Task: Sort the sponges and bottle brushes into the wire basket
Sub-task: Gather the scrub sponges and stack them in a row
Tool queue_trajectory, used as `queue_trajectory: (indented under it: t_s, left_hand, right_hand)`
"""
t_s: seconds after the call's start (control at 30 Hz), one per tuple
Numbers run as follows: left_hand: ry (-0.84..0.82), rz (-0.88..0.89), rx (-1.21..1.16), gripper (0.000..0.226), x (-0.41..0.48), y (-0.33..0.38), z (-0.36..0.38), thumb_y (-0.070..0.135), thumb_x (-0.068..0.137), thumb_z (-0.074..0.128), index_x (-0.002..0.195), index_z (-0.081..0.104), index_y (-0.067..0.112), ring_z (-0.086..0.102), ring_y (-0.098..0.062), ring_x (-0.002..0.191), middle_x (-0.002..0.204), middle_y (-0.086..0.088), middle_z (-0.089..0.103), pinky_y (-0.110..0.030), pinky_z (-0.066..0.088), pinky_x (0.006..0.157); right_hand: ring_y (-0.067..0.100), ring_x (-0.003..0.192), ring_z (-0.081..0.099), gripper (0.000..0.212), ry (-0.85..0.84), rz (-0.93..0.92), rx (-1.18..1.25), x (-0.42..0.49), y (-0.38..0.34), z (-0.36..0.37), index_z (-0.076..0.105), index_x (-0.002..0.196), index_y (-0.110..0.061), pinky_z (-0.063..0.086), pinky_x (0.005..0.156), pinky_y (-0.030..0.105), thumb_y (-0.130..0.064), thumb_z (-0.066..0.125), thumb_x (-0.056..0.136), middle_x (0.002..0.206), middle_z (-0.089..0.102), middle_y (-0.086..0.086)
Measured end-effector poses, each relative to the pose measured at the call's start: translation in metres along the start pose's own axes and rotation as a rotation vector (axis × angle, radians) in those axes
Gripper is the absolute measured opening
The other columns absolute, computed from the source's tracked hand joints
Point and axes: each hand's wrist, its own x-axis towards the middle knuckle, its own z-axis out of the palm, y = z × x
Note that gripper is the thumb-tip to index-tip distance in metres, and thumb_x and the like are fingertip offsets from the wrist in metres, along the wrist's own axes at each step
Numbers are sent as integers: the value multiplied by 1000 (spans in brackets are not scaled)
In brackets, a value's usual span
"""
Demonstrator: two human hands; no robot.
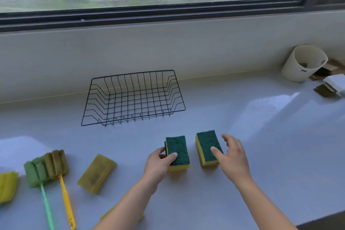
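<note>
**Sponges and bottle brushes: 2 sponges under hand, basket unfilled**

Sponges, green-faced on yellow foam, 2 pieces, lower centre of frame, side by side and just apart on the pale counter [261,136]. Left sponge [178,152]: the left hand [158,164] pinches it, thumb on the left flank, forefinger over the green face. Right sponge [208,147]: the right hand [233,157] is spread about it, thumb resting on the green face, other fingers fanned off the right flank and not closed. Wire basket [133,99]: black, centre of frame, at the back wall, nothing in it.

Step in hand, as judged: lift both sponges into the basket. The right hand wants its fingers brought in on the flank before lifting. Foam gives, so a light squeeze should serve. Raise each piece over the front rim rather than sliding it. Set them flat at 1 end, leaving floor room for the long handles.

Other stock, lower left:
- Olive sponge [97,172], lying askew.
- Green brush [35,172] and yellow brush [56,163], foam heads touching, handles running toward the bottom edge.
- 1 more yellow foam head [7,186], cut by the left edge.
- Yellow piece beneath the left forearm, kind not determinable.

Upper right: white cup [304,63], blurred items beside it. Nothing lies between the 2 sponges and the basket's front rim.
</note>
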Motion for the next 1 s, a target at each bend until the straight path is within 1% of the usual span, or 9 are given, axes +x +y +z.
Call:
queue_trajectory:
  t_s: [0.1, 0.23, 0.33, 0.43, 0.57, 0.67, 0.8, 0.9, 1.0]
  left_hand:
    - [-7, 9, 24, 18, 4, 5, 4, 35, 84, 72, 85, 58, 45, 67, -15, 86, 95, 2, 70, -37, 55, 79]
    - [-34, 23, 51, 17, 6, 10, 11, 35, 86, 70, 85, 57, 45, 68, -16, 89, 96, 1, 70, -37, 55, 79]
    - [-33, 26, 47, 18, 7, 11, 15, 36, 86, 69, 96, 55, 43, 67, -15, 89, 98, 2, 70, -34, 54, 75]
    - [-19, 23, 57, 29, 7, 8, 16, 38, 86, 69, 111, 53, 38, 66, -13, 90, 100, 4, 68, -38, 56, 81]
    - [0, 4, 69, 66, 3, 7, 14, 50, 86, 66, 143, 44, 25, 60, -20, 108, 123, 1, 61, -45, 52, 96]
    - [46, 21, 63, 64, -2, 8, 3, 51, 89, 61, 144, 44, 25, 54, -21, 120, 133, 1, 54, -48, 47, 103]
    - [99, 132, 135, 48, -15, 3, -29, 39, 89, 65, 135, 54, 29, 55, -15, 114, 125, 4, 55, -41, 49, 99]
    - [201, 264, 314, 43, -23, -6, -62, 28, 88, 67, 130, 58, 26, 54, -11, 112, 122, 8, 55, -30, 44, 92]
    - [371, 339, 607, 42, -28, -19, -101, 26, 84, 66, 125, 63, 21, 51, -20, 113, 122, 0, 58, -34, 42, 94]
  right_hand:
    - [20, 132, 46, 66, -112, 53, 28, 4, 3, 6, 41, 145, -20, 42, 107, 40, -33, 71, 88, 142, 45, 0]
    - [18, 127, 49, 65, -172, 88, 40, 5, 6, 11, 41, 145, -21, 42, 105, 37, -33, 70, 88, 139, 49, 2]
    - [14, 121, 51, 63, -174, 93, 61, 5, 8, 11, 43, 143, -23, 43, 102, 35, -34, 70, 87, 135, 51, 0]
    - [15, 123, 50, 65, -178, 84, 67, 6, 9, 11, 42, 145, -20, 43, 104, 35, -34, 70, 88, 137, 50, 1]
    - [18, 131, 46, 67, -156, 64, 67, 3, 7, 8, 40, 147, -19, 40, 108, 37, -35, 70, 89, 142, 46, 2]
    - [18, 134, 41, 62, -86, -44, 11, -3, 1, 5, 43, 144, -20, 37, 108, 33, -34, 69, 89, 140, 46, -2]
    - [18, 125, 44, 54, 31, -319, -78, -18, -22, 9, 53, 136, -14, 39, 103, 30, -20, 74, 86, 133, 52, -2]
    - [20, 121, 47, 49, 45, -479, -117, -31, -44, 21, 60, 130, -11, 42, 102, 30, -14, 75, 83, 128, 57, 1]
    - [20, 117, 51, 45, -29, -556, -109, -46, -65, 42, 64, 125, -9, 41, 99, 26, -13, 76, 82, 123, 60, 2]
